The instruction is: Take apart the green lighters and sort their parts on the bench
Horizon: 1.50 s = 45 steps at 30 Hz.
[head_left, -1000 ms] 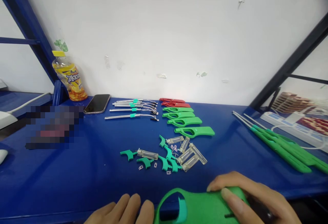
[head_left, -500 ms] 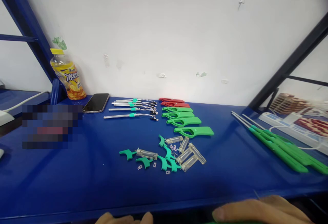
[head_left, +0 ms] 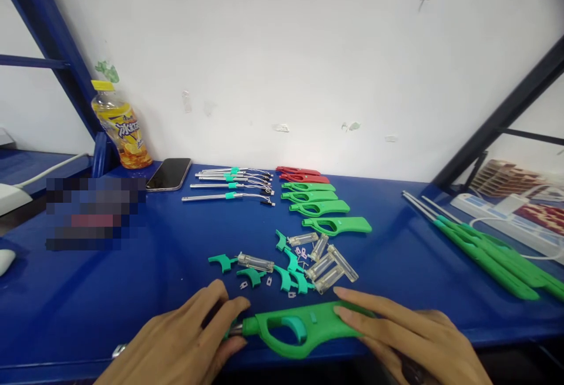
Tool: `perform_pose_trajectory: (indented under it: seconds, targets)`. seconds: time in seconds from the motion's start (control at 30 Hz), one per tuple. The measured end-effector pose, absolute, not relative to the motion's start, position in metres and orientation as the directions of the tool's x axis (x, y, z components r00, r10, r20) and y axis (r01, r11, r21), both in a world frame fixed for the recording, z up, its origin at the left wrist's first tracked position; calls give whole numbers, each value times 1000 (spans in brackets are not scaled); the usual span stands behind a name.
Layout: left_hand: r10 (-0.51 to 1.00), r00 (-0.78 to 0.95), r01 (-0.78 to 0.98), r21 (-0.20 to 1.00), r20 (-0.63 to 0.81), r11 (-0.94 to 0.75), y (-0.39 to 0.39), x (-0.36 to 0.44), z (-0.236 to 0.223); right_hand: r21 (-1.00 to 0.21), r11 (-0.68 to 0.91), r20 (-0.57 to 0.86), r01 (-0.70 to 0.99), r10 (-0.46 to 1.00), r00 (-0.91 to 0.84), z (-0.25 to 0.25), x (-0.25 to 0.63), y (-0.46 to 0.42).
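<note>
A green long-nosed lighter [head_left: 328,323] with a teal trigger lies level between my hands at the table's front edge. My left hand [head_left: 185,338] is closed round its metal tube close to the neck, and the tube's tip shows beyond that hand. My right hand [head_left: 405,332] grips the handle's rear end, fingers on top. Just beyond the lighter are loose teal triggers [head_left: 284,278], clear fuel tanks [head_left: 255,263] and tiny pale clips [head_left: 291,294]. Farther back lie green handle shells [head_left: 337,225], red shells [head_left: 302,178] and metal tubes with wires [head_left: 211,197].
Several lighters with green handles [head_left: 489,258] lie at the right, before a white power strip [head_left: 506,214]. At the back left stand a drink bottle [head_left: 123,132] and a phone [head_left: 170,174]. A blurred-out item [head_left: 94,214] is at the left. A white wall [head_left: 282,67] closes the back.
Both hands have come up from below the table edge into view, bringing the green lighter with them. The parts on the table lie as before; the view has shifted slightly.
</note>
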<state>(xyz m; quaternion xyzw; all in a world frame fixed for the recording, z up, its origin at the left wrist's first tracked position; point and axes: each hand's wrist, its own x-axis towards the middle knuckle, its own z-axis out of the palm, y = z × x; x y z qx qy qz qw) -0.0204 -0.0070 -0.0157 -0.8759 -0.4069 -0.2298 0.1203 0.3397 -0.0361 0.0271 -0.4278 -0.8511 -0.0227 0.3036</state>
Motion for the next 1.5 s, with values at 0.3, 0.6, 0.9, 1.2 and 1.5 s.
perform_pose_trajectory:
  seconds: [0.3,0.6,0.9,1.2,1.5]
  targets:
    - [615,526,727,66,588,-684,-3,-13,-23,-88,645,485,759,694,-533,22,329,-27]
    - [591,542,711,49,597,-702,-1,-10,-20,-110,647,518,755,685,-512,22,309,-25]
    - [487,566,716,-105,665,-690,2,-6,-5,29,609,607,793,619,-498,17,265,-19]
    - [451,601,732,-227,660,-642,3,-9,-8,-98,619,685,779,610,-398,17,255,-17]
    - [474,586,724,-160,657,-671,2,-10,-3,-148,636,663,758,632,-401,14,279,-25]
